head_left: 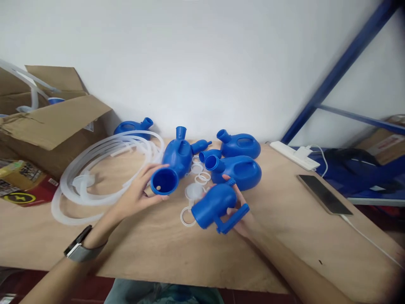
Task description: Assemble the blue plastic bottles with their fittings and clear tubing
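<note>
My left hand [142,190] is closed around a blue plastic cup-shaped piece [164,192], its round open mouth tilted toward me. In my right hand [242,215] is a blue plastic funnel-like cup with a side handle [215,204]; its wide end points down and left, and the fingers wrap behind it. Both pieces are held apart above the table. Just behind them lie blue handled urinal bottles, one upright-necked [179,152] and two on the right, a nearer one [240,173] and a farther one [243,145]. White translucent rings [201,179] and a cap [193,192] lie between.
Coiled clear tubing [68,211] covers the left of the wooden table [177,257], beside an open cardboard box [76,122]. Another blue bottle [134,126] is by the wall. A power strip [291,156] and cabled phone [324,194] lie right, near a blue metal frame [341,55].
</note>
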